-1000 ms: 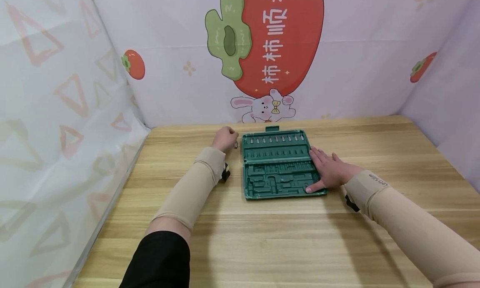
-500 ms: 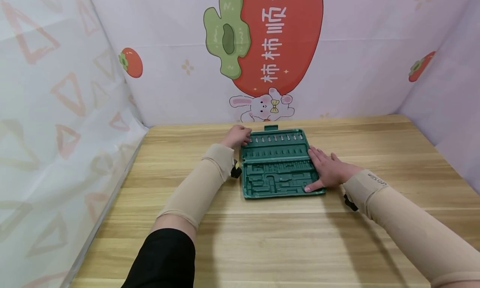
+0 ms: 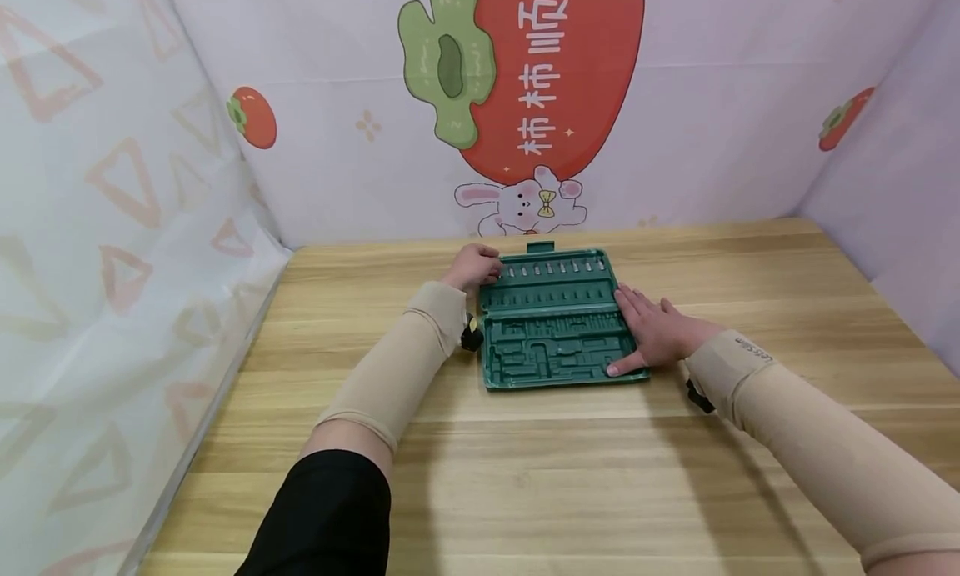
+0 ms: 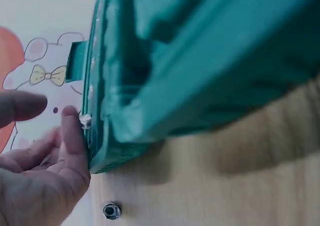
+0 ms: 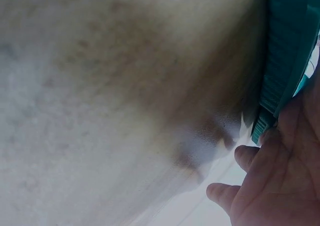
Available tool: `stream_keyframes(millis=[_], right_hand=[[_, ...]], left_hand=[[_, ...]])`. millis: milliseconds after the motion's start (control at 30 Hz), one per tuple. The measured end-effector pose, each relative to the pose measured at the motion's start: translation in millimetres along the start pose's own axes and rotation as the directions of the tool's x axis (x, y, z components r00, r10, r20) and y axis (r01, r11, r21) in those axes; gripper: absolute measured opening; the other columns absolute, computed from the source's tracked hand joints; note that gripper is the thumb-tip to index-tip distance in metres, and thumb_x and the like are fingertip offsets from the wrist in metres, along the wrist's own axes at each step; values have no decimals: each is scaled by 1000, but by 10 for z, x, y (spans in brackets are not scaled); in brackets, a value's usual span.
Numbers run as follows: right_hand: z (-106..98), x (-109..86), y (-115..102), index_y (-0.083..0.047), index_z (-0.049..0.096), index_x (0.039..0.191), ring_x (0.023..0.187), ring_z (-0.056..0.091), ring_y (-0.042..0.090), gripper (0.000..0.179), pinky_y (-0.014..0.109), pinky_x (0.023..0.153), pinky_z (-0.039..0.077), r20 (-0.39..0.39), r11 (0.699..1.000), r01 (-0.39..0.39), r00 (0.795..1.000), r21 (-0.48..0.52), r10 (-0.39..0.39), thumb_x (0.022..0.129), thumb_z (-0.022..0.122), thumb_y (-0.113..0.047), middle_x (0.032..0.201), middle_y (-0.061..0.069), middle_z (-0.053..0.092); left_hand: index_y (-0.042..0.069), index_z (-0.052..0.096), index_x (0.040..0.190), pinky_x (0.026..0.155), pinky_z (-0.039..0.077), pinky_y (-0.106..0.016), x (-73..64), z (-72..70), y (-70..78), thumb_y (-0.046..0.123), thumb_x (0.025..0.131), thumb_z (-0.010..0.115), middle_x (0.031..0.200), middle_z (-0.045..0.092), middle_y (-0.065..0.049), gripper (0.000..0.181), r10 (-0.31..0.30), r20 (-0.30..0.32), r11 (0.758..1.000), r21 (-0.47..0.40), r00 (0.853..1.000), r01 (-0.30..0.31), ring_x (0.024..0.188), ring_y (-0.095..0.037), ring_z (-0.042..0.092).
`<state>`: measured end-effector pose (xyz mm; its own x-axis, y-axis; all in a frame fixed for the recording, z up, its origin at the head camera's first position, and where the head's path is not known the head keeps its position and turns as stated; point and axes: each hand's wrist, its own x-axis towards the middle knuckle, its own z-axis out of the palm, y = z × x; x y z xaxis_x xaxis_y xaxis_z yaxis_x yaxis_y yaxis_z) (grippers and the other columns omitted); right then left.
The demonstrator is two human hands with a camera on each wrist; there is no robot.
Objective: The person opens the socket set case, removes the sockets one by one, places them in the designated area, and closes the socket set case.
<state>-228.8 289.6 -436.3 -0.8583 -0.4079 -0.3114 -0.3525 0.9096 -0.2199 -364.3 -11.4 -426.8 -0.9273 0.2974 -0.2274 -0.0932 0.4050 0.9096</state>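
A green tool case (image 3: 558,376) lies unfolded on the wooden table, its moulded slots facing up. Small silver pieces (image 3: 550,268) stand in a row along its far half. At the far left corner is my left hand (image 3: 472,267). In the left wrist view, its index fingertip touches a small silver piece (image 4: 85,121) at the end of that row, while the thumb stays apart. One loose metal socket (image 4: 112,210) sits on the table below this hand. My right hand (image 3: 660,333) rests spread along the case's right edge, thumb over the near right corner.
The wooden table (image 3: 525,476) reaches back to a printed cloth backdrop (image 3: 337,176). White patterned cloth (image 3: 112,309) borders the left side. A green latch tab (image 3: 540,247) sticks out from the case's far edge.
My left hand has moved right, from the table beside the case to its far left corner, and then stayed there. The right hand keeps its place on the case. The head view has shifted slightly.
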Motion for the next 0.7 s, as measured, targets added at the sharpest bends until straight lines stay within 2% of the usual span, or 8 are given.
stream_keyframes(millis=[100, 200, 267, 333, 467, 533, 600, 700], right_hand=[[-12, -5, 1, 17, 5, 157, 150, 9, 54, 135, 77, 112, 14, -9, 1000, -4, 1000, 6, 4, 82, 72, -74, 164, 37, 2], [-11, -23, -3, 17, 5, 157, 150, 10, 55, 136, 77, 112, 13, -4, 1000, -8, 1000, 17, 8, 81, 73, -74, 164, 37, 3], [-8, -34, -13, 17, 5, 157, 150, 9, 55, 136, 77, 112, 13, 7, 1000, -11, 1000, 23, 11, 81, 73, -74, 164, 37, 2], [-20, -42, -38, 16, 5, 157, 150, 9, 55, 136, 76, 112, 12, 14, 1000, -14, 1000, 23, 14, 81, 73, -74, 164, 37, 2], [-38, -73, -85, 17, 8, 157, 149, 11, 55, 134, 77, 112, 13, -4, 1000, -14, 1000, 18, 14, 81, 74, -72, 164, 37, 6], [-44, -92, -99, 18, 10, 156, 149, 13, 56, 134, 78, 111, 14, -11, 1000, -13, 1000, 14, 13, 80, 75, -72, 163, 38, 7], [-57, -104, -111, 19, 12, 155, 147, 15, 58, 134, 79, 110, 15, -17, 1000, -5, 1000, 13, 5, 79, 76, -71, 162, 39, 9], [-86, -112, -121, 20, 12, 155, 147, 15, 58, 135, 79, 110, 14, -8, 1000, -1, 1000, 9, 1, 79, 74, -73, 162, 39, 9]], left_hand=[[-7, 57, 136, 94, 54, -38, -3, 13, 19, 1, 104, 56, 132, 60, -22, 33, 13, -53, 1000, 18, 999, -12, 107, -30, 64], [-4, 65, 105, 83, 56, -35, 1, 35, 7, 2, 102, 61, 113, 66, -17, 8, -4, -85, 992, 129, 996, 15, 88, -22, 65], [0, 62, 90, 76, 55, -33, 0, 51, -13, 4, 103, 63, 100, 67, -13, 13, -24, -110, 986, 163, 994, 42, 78, -18, 63], [2, 60, 84, 71, 54, -32, -7, 70, -35, 5, 103, 63, 92, 67, -11, 20, -24, -133, 984, 173, 991, 47, 72, -16, 62], [2, 63, 95, 72, 57, -33, -38, 118, -71, 6, 105, 59, 92, 65, -12, 12, 22, -178, 991, 136, 984, 2, 77, -20, 64], [-1, 62, 104, 76, 58, -34, -59, 120, -82, 6, 107, 57, 98, 64, -15, 9, 30, -189, 998, 64, 982, -18, 85, -24, 65], [-3, 60, 112, 80, 59, -34, -86, 95, -84, 6, 108, 53, 105, 62, -17, 12, 13, -192, 999, -33, 981, -19, 93, -26, 64], [-6, 57, 122, 85, 59, -35, -118, 39, -78, 7, 109, 50, 113, 59, -18, 19, -18, -196, 984, -175, 981, -16, 100, -28, 65]])
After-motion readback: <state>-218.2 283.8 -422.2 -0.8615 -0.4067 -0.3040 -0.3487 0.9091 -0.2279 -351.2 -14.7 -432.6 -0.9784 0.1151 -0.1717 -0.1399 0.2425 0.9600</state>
